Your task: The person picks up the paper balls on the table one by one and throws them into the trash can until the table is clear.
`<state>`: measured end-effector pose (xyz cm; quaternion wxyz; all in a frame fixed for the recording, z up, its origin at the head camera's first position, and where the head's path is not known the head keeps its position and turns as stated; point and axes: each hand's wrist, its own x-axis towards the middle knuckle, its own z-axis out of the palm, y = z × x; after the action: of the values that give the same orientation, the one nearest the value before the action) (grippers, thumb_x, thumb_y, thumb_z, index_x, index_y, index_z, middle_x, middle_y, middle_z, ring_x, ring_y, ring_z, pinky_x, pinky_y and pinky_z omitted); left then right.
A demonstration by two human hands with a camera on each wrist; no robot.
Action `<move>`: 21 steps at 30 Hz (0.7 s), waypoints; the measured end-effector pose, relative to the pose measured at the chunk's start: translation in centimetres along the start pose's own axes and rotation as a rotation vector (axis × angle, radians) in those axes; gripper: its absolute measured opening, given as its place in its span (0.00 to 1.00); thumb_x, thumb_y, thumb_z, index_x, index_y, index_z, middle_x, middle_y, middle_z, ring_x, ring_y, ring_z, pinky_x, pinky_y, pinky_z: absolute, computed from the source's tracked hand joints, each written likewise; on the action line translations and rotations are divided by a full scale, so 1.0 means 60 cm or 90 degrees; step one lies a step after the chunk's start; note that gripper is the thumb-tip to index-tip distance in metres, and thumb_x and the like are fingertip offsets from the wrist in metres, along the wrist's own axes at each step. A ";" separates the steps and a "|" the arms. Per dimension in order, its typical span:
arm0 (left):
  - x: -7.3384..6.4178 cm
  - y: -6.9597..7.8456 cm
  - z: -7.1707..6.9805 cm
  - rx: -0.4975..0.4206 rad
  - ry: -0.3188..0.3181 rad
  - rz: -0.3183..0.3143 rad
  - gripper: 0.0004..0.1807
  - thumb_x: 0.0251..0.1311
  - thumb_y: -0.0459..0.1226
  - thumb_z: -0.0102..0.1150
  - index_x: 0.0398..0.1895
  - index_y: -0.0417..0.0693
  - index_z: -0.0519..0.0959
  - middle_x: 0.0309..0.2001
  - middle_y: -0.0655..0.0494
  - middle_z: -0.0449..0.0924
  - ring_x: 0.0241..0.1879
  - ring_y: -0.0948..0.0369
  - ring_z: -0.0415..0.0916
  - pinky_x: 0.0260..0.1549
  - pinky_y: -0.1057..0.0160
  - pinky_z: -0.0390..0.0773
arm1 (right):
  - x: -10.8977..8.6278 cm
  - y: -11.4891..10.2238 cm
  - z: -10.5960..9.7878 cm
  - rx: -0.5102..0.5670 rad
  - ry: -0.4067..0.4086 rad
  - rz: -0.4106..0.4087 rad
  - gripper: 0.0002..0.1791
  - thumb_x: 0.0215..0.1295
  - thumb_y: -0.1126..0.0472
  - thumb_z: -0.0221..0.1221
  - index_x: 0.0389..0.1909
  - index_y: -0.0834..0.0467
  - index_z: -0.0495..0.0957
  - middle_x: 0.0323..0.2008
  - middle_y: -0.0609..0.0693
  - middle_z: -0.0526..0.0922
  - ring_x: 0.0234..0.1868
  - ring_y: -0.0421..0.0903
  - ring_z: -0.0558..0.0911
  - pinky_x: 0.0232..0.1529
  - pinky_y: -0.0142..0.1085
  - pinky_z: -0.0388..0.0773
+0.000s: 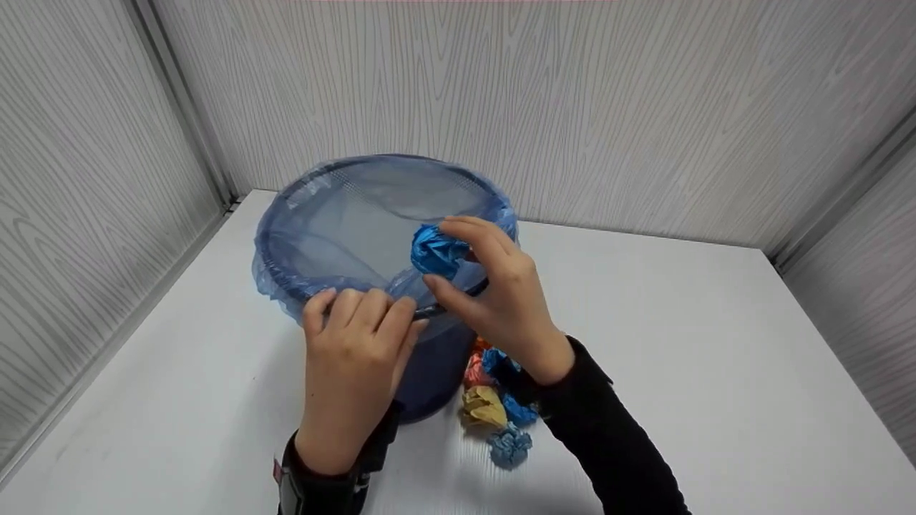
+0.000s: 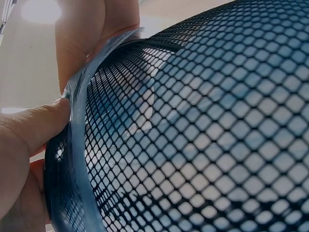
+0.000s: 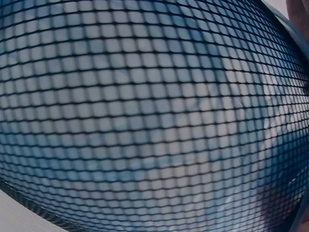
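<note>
A dark mesh wastebasket (image 1: 429,375) stands upright, lined with a translucent blue plastic bag (image 1: 275,282) folded over its rim. My left hand (image 1: 354,357) grips the near rim, fingers curled over the top and thumb on the outside. In the left wrist view that thumb (image 2: 41,123) presses beside the bag's edge. Over the right part of the opening, my right hand (image 1: 504,293) pinches a crumpled ball of shiny blue paper (image 1: 433,252) between thumb and fingers. The basket's mesh wall (image 3: 120,111) fills most of the right wrist view, so the paper ball is hidden there.
Several more crumpled paper balls lie against the basket's right side, among them a yellow one (image 1: 483,408), a pale blue one (image 1: 510,447) and a pink one (image 1: 475,370). My right forearm partly covers them. Wood-grain panels (image 1: 644,107) enclose the white table (image 1: 665,322) at the back and sides.
</note>
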<state>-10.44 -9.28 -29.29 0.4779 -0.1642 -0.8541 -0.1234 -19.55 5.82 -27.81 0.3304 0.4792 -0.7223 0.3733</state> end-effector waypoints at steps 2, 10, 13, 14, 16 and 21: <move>0.000 0.000 0.000 0.001 -0.005 -0.001 0.11 0.56 0.41 0.55 0.32 0.42 0.76 0.25 0.50 0.68 0.30 0.52 0.65 0.42 0.48 0.58 | 0.014 -0.026 -0.013 0.005 0.000 0.003 0.23 0.56 0.60 0.59 0.50 0.66 0.68 0.50 0.59 0.71 0.52 0.46 0.71 0.45 0.33 0.69; -0.001 -0.001 0.000 0.002 0.001 -0.001 0.10 0.54 0.41 0.57 0.32 0.42 0.76 0.25 0.50 0.68 0.29 0.52 0.64 0.42 0.48 0.58 | -0.009 0.021 0.016 0.023 0.029 -0.007 0.28 0.56 0.55 0.59 0.58 0.50 0.64 0.55 0.44 0.66 0.54 0.41 0.68 0.49 0.34 0.67; 0.000 0.000 0.002 0.007 0.008 0.001 0.09 0.53 0.40 0.58 0.31 0.43 0.76 0.25 0.51 0.68 0.28 0.52 0.64 0.41 0.48 0.59 | -0.016 0.034 0.023 0.013 0.034 -0.003 0.28 0.55 0.56 0.59 0.58 0.49 0.64 0.55 0.42 0.66 0.53 0.40 0.68 0.48 0.34 0.67; 0.000 0.000 0.002 0.008 0.007 0.001 0.09 0.53 0.40 0.58 0.31 0.43 0.76 0.25 0.51 0.68 0.28 0.52 0.64 0.41 0.48 0.59 | -0.018 0.037 0.024 0.011 0.037 -0.001 0.28 0.55 0.55 0.59 0.58 0.49 0.64 0.55 0.42 0.66 0.53 0.40 0.68 0.48 0.34 0.67; 0.000 0.000 0.003 0.010 0.010 0.002 0.09 0.52 0.40 0.58 0.31 0.43 0.76 0.25 0.51 0.67 0.28 0.52 0.64 0.41 0.49 0.59 | -0.020 0.040 0.026 0.014 0.042 -0.001 0.27 0.54 0.56 0.60 0.57 0.50 0.65 0.55 0.43 0.66 0.53 0.41 0.69 0.49 0.34 0.66; 0.001 0.002 0.002 0.009 0.011 0.004 0.09 0.55 0.41 0.56 0.31 0.43 0.76 0.25 0.51 0.67 0.28 0.53 0.64 0.41 0.49 0.59 | -0.027 0.039 0.022 0.023 0.062 -0.009 0.25 0.54 0.59 0.60 0.54 0.53 0.68 0.53 0.47 0.68 0.52 0.43 0.70 0.50 0.37 0.66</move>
<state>-10.50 -9.16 -29.28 0.4865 -0.1628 -0.8503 -0.1172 -21.40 6.04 -30.36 0.3589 0.4717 -0.6951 0.4069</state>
